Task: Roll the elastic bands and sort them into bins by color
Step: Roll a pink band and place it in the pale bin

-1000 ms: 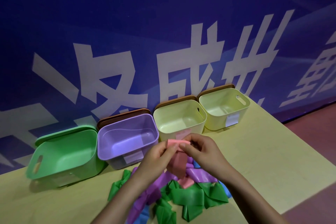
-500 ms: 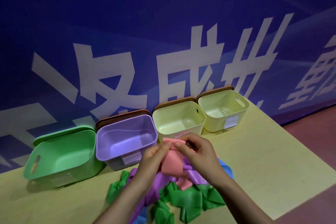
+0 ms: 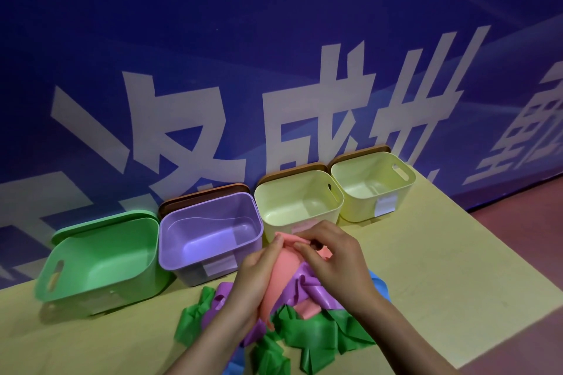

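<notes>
Blue banner [image 3: 213,39] with large white Chinese characters, "成" among them, rises far beyond both hands. Four bins line up just past the fingers; white labels [image 3: 220,266] on them are illegible. Left hand [image 3: 259,277] and right hand [image 3: 332,259] pinch the pink band [image 3: 285,271] above the band pile [image 3: 316,335].

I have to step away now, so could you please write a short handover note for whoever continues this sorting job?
Left hand and right hand: both pinch the top end of the pink band, raised above the pile; it is barely rolled.
Pile of bands: green, purple, pink and blue, loose on the table in front of the bins.
Bins along the wall: green bin, purple bin, two pale yellow bins; nothing visible inside any.
Done: nothing binned.
Left: roll this band, bin it, then the rest.
</notes>
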`<state>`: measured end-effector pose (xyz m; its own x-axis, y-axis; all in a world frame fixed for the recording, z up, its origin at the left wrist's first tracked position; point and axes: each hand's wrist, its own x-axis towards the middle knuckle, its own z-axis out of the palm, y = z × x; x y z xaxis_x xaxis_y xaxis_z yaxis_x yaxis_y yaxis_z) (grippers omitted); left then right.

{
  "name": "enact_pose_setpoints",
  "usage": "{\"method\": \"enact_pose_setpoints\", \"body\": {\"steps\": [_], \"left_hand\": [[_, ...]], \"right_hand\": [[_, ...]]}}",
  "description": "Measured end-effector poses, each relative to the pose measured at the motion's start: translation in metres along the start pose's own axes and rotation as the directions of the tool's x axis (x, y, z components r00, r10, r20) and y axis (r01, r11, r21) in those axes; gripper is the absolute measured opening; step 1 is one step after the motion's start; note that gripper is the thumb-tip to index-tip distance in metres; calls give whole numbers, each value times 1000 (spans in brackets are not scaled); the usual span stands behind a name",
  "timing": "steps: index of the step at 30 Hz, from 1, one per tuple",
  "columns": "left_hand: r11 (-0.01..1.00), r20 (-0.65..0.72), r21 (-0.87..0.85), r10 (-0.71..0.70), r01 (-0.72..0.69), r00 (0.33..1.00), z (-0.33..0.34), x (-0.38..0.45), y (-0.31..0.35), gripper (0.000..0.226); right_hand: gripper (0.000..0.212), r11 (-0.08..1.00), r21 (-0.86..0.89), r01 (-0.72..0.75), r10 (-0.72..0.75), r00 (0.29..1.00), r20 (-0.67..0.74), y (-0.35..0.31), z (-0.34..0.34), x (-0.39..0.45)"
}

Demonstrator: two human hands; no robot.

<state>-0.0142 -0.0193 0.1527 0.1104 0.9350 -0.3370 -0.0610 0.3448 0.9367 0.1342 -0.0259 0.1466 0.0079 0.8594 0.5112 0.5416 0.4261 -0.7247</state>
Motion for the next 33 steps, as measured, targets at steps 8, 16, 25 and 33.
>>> {"method": "enact_pose_setpoints", "body": {"steps": [8,16,25,33], "left_hand": [[998,87,-64,36,-31,996,-2,-5,5,37],[998,62,-47,47,-45,997,-5,-5,5,30],[981,85,127,134,-144,987,-6,-4,3,20],[951,104,226,190,-209,976,-7,-2,-3,24]], "right_hand": [[17,980,-120,158,-157,987,17,2,3,-2],[23,998,46,33,-38,993,115,-3,-3,-6],[23,726,487,-484,374,874,311,-20,-1,-2],[20,768,438,-467,396,884,249,-12,5,-3]]}}
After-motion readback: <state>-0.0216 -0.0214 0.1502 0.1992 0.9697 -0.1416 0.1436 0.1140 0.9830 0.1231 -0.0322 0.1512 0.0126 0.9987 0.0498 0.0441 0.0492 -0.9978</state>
